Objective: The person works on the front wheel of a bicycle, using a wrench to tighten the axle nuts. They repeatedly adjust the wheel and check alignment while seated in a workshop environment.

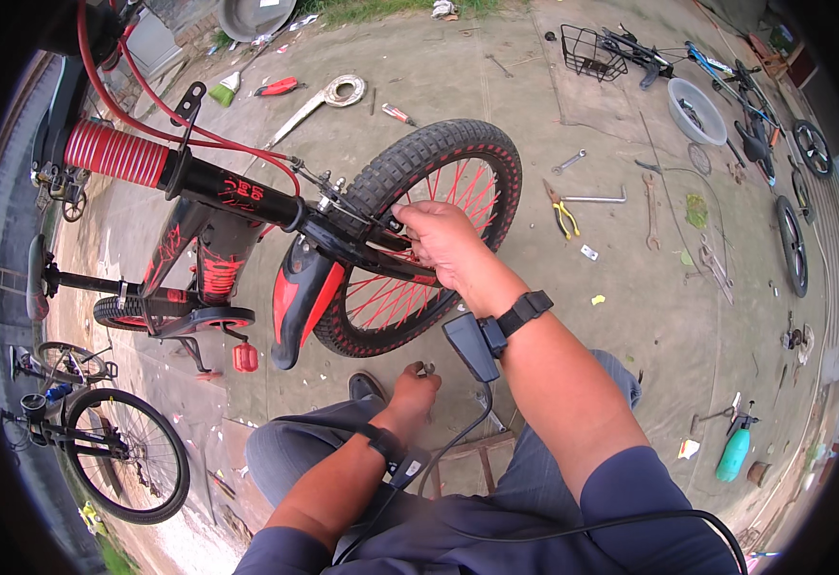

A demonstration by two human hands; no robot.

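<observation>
A black and red bicycle (233, 198) stands in front of me, its knobby front wheel (419, 144) with red spokes turned to the right. My right hand (439, 240) is at the fork (343, 240), thumb and fingers pinched on the front brake arm (389, 226) beside the tire. The exact part between the fingertips is partly hidden. Lower down, between my knees, my left hand (410, 395) is closed round a small metal tool (426, 368), of which only the end shows. A black and red front fender (300, 307) sits next to the wheel.
On the ground lie pliers (563, 213), a hex key (596, 199), wrenches (652, 213), a screwdriver (398, 114) and a large ring-ended tool (328, 101). A white basin (696, 112) and a green spray bottle (734, 450) are at the right. Another bicycle (122, 455) stands at the left.
</observation>
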